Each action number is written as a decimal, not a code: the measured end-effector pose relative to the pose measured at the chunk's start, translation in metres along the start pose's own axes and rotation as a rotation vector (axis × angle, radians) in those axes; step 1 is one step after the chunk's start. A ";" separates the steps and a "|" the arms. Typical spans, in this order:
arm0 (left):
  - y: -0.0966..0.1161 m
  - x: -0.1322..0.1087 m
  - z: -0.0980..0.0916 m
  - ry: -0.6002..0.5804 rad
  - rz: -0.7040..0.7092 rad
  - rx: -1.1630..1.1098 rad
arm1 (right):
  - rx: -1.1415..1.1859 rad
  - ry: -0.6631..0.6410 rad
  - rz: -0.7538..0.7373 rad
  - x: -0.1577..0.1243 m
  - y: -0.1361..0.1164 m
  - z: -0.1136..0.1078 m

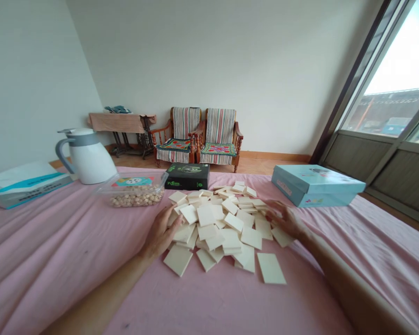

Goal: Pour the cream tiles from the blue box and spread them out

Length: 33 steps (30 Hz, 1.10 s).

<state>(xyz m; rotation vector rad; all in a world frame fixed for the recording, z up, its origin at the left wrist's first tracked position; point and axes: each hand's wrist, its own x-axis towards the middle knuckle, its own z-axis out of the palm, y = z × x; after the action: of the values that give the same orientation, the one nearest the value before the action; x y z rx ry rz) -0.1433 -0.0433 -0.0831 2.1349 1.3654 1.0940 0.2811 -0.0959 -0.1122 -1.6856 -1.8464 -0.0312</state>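
A loose heap of pale, flat wooden tiles [214,223] lies on the pink cloth in front of me, square and rectangular, many overlapping. My left hand [162,230] rests against the heap's left edge, thumb and fingers apart, touching tiles there. At the opposite side, my right hand [284,218] reaches over the right edge with its fingers spread among the tiles. Neither hand grips a tile. One rectangular tile [271,268] lies apart at the near right, and a square tile [178,259] sits at the near left.
Behind the heap stands a black box [187,176], with a clear plastic tub [136,191] of small round pieces left of it. Farther left are a white jug [91,156] and a white-and-blue packet [28,182]. A light-blue box [317,185] stands right on the pink cloth [195,307].
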 end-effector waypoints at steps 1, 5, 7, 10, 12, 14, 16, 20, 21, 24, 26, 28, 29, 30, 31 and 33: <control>0.000 0.000 -0.001 0.002 0.012 -0.002 | 0.003 -0.044 -0.043 0.000 -0.015 0.005; 0.000 -0.003 -0.002 0.048 0.015 -0.001 | 0.035 -0.192 -0.151 -0.006 -0.053 0.011; 0.001 -0.005 -0.002 0.083 0.023 0.005 | 0.116 -0.166 -0.104 -0.008 -0.057 0.008; 0.006 -0.009 -0.001 0.154 0.062 0.020 | 0.167 -0.011 0.001 -0.008 -0.051 0.003; 0.010 -0.010 -0.003 0.203 0.132 0.064 | 0.151 0.100 0.072 -0.007 -0.045 0.000; 0.013 -0.006 -0.012 0.207 0.212 0.154 | 0.138 0.190 0.160 -0.007 -0.040 -0.001; 0.012 0.002 -0.029 0.165 0.285 0.290 | 0.134 0.248 0.240 -0.007 -0.035 0.000; -0.012 0.032 -0.079 0.192 0.328 0.515 | 0.136 0.219 0.318 -0.007 -0.029 0.002; -0.021 0.039 -0.091 0.210 0.315 0.540 | 0.136 0.203 0.333 -0.007 -0.028 0.003; -0.047 0.054 -0.117 0.165 0.335 0.608 | 0.148 0.174 0.358 -0.007 -0.029 0.005; -0.057 0.058 -0.122 0.126 0.367 0.639 | 0.161 0.171 0.360 -0.007 -0.030 0.006; -0.059 0.059 -0.117 0.112 0.404 0.661 | 0.168 0.169 0.358 -0.008 -0.031 0.006; -0.058 0.059 -0.112 0.109 0.423 0.670 | 0.166 0.169 0.355 -0.008 -0.031 0.006; -0.056 0.060 -0.106 0.106 0.442 0.679 | 0.164 0.169 0.348 -0.008 -0.031 0.007; -0.054 0.061 -0.101 0.099 0.462 0.690 | 0.161 0.173 0.340 -0.008 -0.031 0.007; -0.050 0.065 -0.091 0.086 0.493 0.719 | 0.148 0.184 0.324 -0.008 -0.029 0.008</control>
<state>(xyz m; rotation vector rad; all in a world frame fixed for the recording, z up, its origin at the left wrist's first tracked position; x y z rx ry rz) -0.2290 0.0288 -0.0331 3.1016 1.4599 0.9464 0.2514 -0.1052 -0.1113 -1.7924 -1.3920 0.0808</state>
